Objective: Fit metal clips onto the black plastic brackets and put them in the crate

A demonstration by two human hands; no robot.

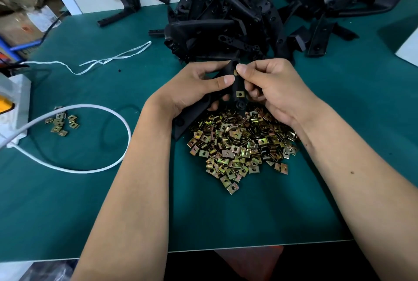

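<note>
The left hand (194, 86) gripped a black bracket (235, 83) just above the far edge of the clip pile (239, 145), thumb laid across its face and fingers curled behind it, so most of the bracket's middle was hidden. Its lower end stuck out below the palm and touched the pile's left side. The right hand (271, 90) pinched a metal clip (235, 72) against the bracket's upper part; only a sliver of that clip showed under the thumb and forefinger, and how far it was seated could not be told. A second clip (239, 94) sat fitted lower on the same bracket.

Beyond the pile lay a heap of brackets (237, 20), tangled so that single parts were hard to separate and cut off at the top edge. One lone bracket (133, 6) lay left of the heap. Far left of the pile were a few loose clips (61, 122), a white cable (90, 136) looping over the green bench (226, 219), and white string (101, 61). A white box (15, 104) was cut off at the left edge.
</note>
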